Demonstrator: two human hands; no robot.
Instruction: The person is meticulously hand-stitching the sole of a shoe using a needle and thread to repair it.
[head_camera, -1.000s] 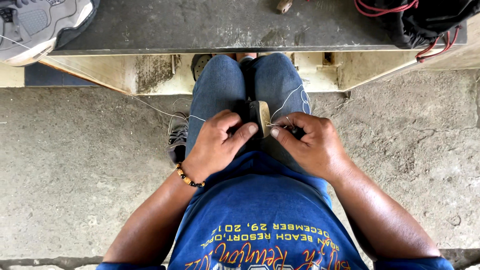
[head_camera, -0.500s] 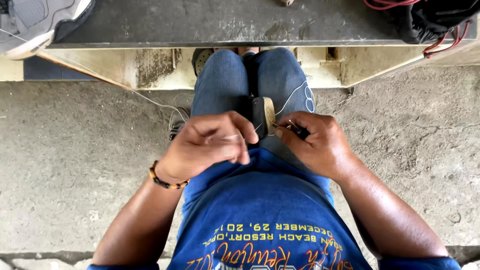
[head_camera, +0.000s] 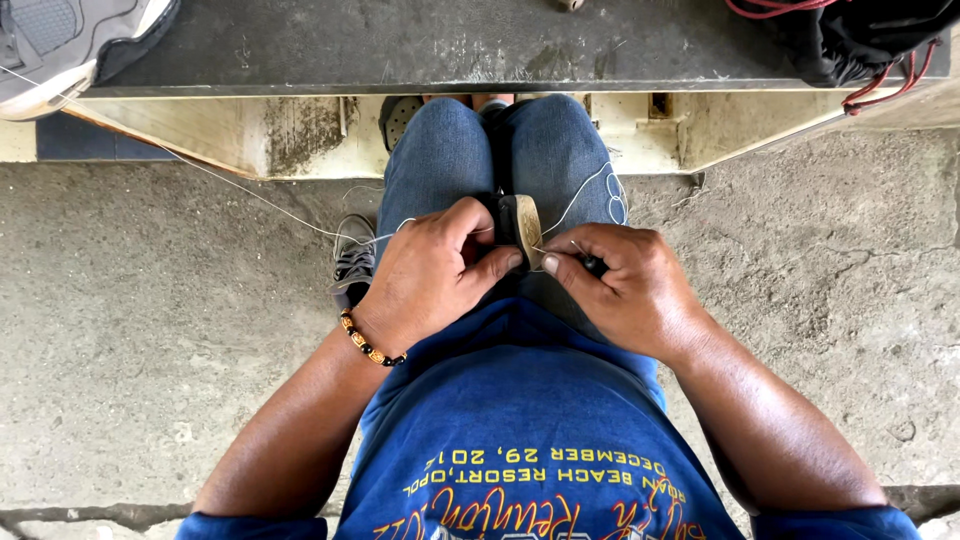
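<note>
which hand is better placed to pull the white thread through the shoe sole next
Probably the right hand: its fingertips pinch a dark tool right at the tan shoe sole edge. The left hand grips the sole, steadying it between the knees.

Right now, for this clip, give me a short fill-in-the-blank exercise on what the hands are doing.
1. The shoe is clamped between the person's ____.
2. A beaded bracelet sits on the ____ wrist.
3. The white thread runs off toward the upper ____ of the view.
4. The right hand pinches a thin ____.

Missing: knees; left; left; needle
</note>
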